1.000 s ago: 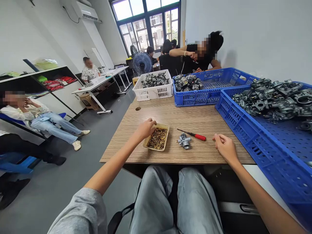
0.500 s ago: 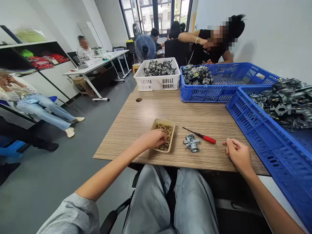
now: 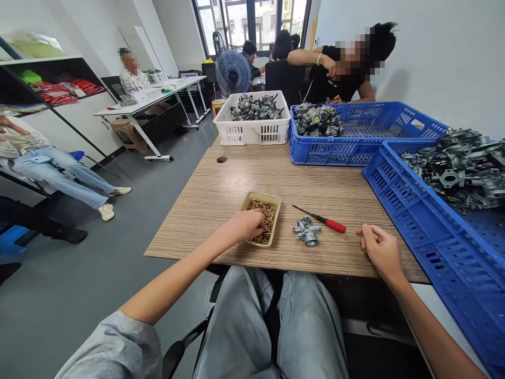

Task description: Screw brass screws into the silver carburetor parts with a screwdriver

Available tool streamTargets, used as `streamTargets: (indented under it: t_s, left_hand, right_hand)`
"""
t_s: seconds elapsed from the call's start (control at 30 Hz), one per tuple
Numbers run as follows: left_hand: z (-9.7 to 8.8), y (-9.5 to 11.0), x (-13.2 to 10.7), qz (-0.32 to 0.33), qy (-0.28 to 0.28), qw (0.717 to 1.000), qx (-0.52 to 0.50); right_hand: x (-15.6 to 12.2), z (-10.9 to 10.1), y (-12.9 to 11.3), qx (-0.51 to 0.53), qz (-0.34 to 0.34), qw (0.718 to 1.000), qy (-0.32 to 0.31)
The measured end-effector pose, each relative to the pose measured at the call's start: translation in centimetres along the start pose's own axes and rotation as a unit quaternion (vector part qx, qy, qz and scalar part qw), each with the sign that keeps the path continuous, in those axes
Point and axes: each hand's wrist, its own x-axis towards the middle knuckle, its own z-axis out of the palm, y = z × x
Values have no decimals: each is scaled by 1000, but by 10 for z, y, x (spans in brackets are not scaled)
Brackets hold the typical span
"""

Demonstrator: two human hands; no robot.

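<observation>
My left hand (image 3: 245, 226) reaches into a small tan tray (image 3: 273, 199) of brass screws, with its fingers curled among them; what they pinch is hidden. Just right of the tray lies a small grey metal carburetor (image 3: 306, 231) on the wooden table (image 3: 221, 195). A red-handled screwdriver (image 3: 324, 221) lies beyond the carburetor. My right hand (image 3: 381, 250) rests on the table near the front edge, loosely curled, holding nothing I can see.
Two blue crates (image 3: 437, 237) (image 3: 366, 145) and a white basket (image 3: 252, 134), all holding metal carburetors, stand along the right and far sides. A person in black (image 3: 339, 73) sits at the far end. Other people sit at the left and at a white desk (image 3: 150, 100). A fan (image 3: 232, 71) stands behind.
My left hand moved from the tray's far left rim down into the screws. The view tilted down and shifted slightly. My right hand stayed curled on the table.
</observation>
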Motion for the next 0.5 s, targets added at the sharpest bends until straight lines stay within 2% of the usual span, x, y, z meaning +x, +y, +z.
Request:
streamTargets:
  t_s: [0.17, 0.3, 0.5]
  left_hand:
    - [8, -6, 1, 10, 20, 999, -25]
    - [7, -6, 1, 22, 34, 998, -40]
    - [3, -3, 3, -6, -11, 998, -68]
  right_hand:
    - [-1, 0, -2, -5, 2, 1000, 2]
    - [-1, -1, -4, -3, 5, 1000, -3]
    - [-2, -1, -4, -19, -5, 1000, 2]
